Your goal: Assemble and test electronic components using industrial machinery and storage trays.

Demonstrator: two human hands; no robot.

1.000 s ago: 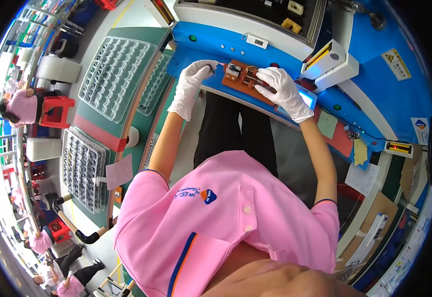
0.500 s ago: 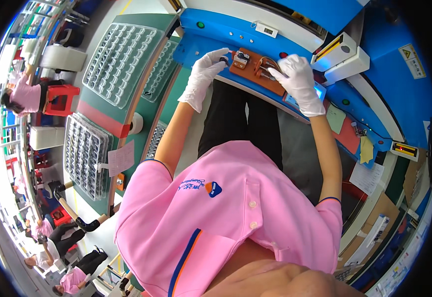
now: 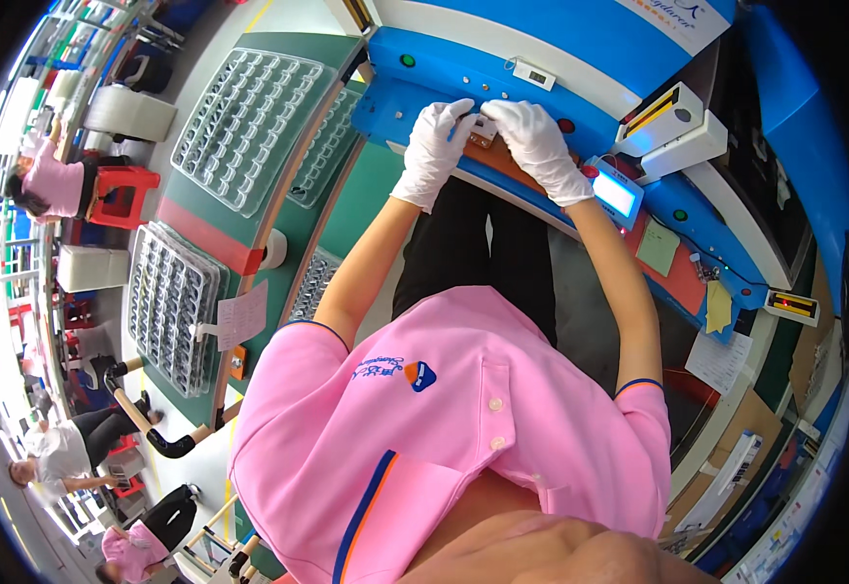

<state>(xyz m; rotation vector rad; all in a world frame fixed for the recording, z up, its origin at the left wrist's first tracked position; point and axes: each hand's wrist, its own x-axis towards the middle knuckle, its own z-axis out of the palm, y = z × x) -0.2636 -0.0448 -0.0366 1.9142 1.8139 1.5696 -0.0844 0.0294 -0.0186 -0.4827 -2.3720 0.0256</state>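
Observation:
Both my hands wear white gloves and meet over an orange-brown fixture block on the blue machine ledge. My left hand is at the block's left end, its thumb and fingers bent together; whatever lies between them is hidden. From the other side my right hand reaches over the block, fingers curled down at a small silvery metal holder. The fingertips of both hands almost meet there. My right hand covers most of the block's right part, and no separate part shows in either hand.
Clear plastic trays with rows of pockets lie on the green bench at left, and a stack of filled trays is nearer. Right of my hands are a lit display, a red button and a white sensor housing. Other people sit far left.
My right hand has moved left from the block's cabled end to the metal holder. My left hand has come in closer, and the small dark part at its fingertips is no longer visible.

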